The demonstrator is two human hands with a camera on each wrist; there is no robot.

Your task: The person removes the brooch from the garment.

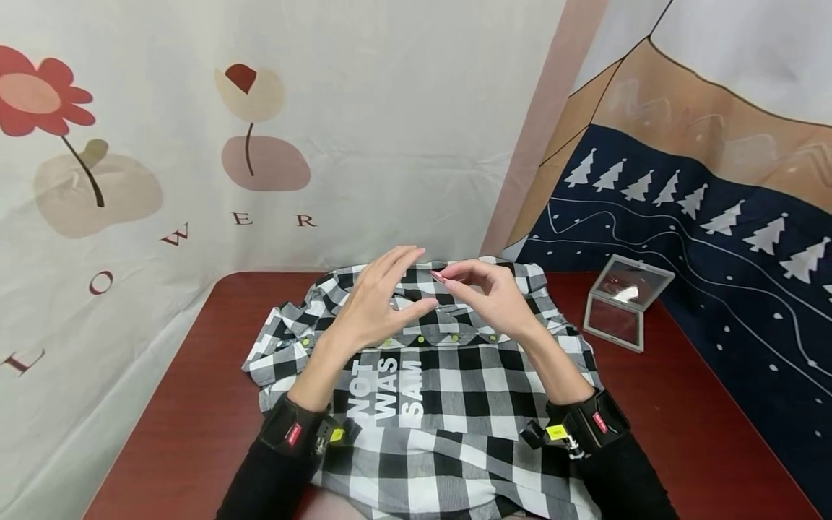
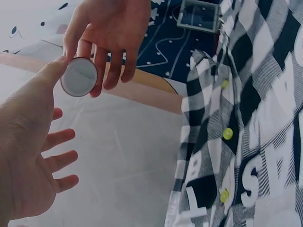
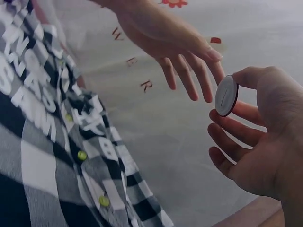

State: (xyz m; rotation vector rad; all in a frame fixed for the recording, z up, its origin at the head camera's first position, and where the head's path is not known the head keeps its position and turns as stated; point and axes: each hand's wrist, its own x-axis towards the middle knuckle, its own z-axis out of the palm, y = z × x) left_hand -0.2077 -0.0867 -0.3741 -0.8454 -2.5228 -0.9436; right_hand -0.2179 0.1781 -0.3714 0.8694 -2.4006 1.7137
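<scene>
My right hand (image 1: 490, 292) pinches a small round white disc (image 3: 227, 96) between thumb and forefinger, its other fingers loosely bent. The disc has a thin dark reddish rim and a fine line across its pale face; in the left wrist view that face (image 2: 79, 77) is seen nearly full on. Close beside it, my left hand (image 1: 380, 300) is raised with fingers spread and fairly straight, its thumb tip near the disc's edge. Below both hands lies a black-and-white checked shirt (image 1: 468, 390) with yellow-green buttons (image 1: 421, 339) and white printed letters (image 1: 386, 390).
On the right of the reddish-brown table (image 1: 188, 404) stands an opened square compact (image 1: 613, 323) with a mirror-like lid. A pale printed cloth (image 1: 390, 130) hangs behind, and a dark blue one with white trees (image 1: 702, 267) is at the right.
</scene>
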